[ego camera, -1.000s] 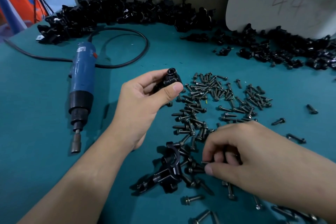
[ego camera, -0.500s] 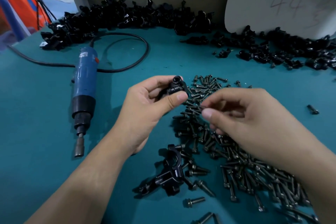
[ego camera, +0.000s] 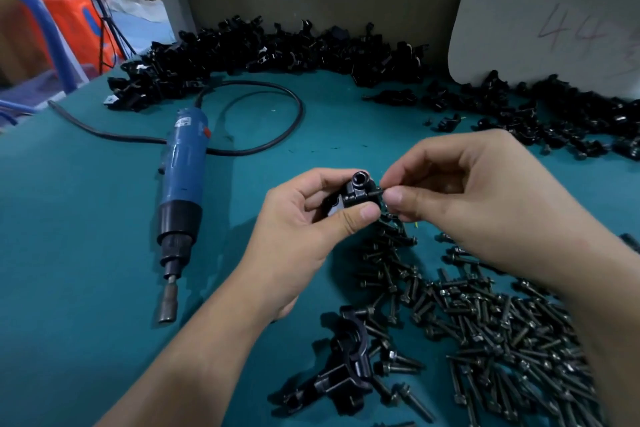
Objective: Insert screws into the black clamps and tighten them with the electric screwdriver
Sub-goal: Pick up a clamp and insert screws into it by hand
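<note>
Teal bench, screw at the clamp

Teal table (ego camera: 86, 253): the right hand (ego camera: 485, 198) has come up from the screw pile (ego camera: 502, 322), pinching a screw (ego camera: 377, 190) against the black clamp (ego camera: 356, 189) gripped by the left hand (ego camera: 301, 229). The electric screwdriver (ego camera: 181, 180) lies untouched, left.

Bare mat (ego camera: 86, 253) lies left of the screwdriver (ego camera: 183, 177); loose screws (ego camera: 485, 322) crowd the right.

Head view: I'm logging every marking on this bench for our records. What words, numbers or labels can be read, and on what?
"44": handwritten on the pale board leaning at the back right. A further mark after it is faint and cut off by the frame edge, so it is unreadable.
White label on the blue electric screwdriver: too small and blurred to read.
Nothing else is legible.
</note>
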The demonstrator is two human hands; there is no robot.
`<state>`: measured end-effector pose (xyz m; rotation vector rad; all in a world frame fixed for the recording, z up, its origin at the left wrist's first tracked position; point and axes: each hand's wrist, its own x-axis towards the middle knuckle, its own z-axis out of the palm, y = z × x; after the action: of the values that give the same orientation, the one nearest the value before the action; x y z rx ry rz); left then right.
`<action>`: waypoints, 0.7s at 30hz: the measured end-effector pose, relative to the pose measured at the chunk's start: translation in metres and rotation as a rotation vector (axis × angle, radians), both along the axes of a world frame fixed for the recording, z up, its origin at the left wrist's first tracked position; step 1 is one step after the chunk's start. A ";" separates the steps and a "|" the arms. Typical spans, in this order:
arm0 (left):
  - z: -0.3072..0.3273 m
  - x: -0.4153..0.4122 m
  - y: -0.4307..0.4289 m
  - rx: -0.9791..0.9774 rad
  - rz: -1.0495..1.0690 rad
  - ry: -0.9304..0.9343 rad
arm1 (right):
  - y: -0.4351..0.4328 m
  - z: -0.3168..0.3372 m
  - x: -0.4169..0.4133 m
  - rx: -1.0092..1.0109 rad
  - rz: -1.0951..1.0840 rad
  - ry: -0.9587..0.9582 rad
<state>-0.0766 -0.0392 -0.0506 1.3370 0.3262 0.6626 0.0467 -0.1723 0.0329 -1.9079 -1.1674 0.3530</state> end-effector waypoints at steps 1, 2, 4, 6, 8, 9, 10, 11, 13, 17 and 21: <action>0.000 0.000 0.000 -0.003 0.000 -0.001 | 0.000 -0.001 0.000 -0.007 0.006 -0.005; 0.000 0.000 0.000 -0.003 -0.001 0.000 | 0.001 -0.002 -0.001 -0.008 0.008 -0.005; 0.000 0.000 0.000 0.005 -0.002 0.009 | 0.001 -0.001 -0.001 0.006 0.017 0.017; 0.000 -0.001 0.000 0.022 -0.010 0.025 | 0.000 -0.001 0.001 0.003 0.014 0.023; 0.000 -0.001 0.000 0.049 -0.014 0.043 | 0.000 -0.002 0.001 -0.012 0.017 0.026; 0.000 -0.001 -0.001 0.059 -0.009 0.048 | 0.000 -0.002 0.000 -0.015 0.029 0.043; 0.000 -0.001 -0.001 0.069 -0.001 0.052 | 0.001 -0.003 0.000 -0.016 0.044 0.066; 0.000 -0.001 -0.001 0.077 0.006 0.056 | 0.002 -0.005 -0.001 -0.014 0.055 0.092; 0.000 -0.001 -0.001 0.084 0.010 0.060 | 0.004 -0.008 -0.002 0.006 0.050 0.147; 0.000 -0.001 0.000 0.093 0.022 0.069 | 0.006 -0.012 -0.002 0.015 -0.035 0.096; -0.001 -0.001 0.000 0.100 0.023 0.070 | 0.009 -0.017 -0.006 -0.108 -0.108 -0.074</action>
<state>-0.0775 -0.0397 -0.0518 1.4559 0.3686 0.6593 0.0409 -0.1628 0.0161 -2.0847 -1.1068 0.2939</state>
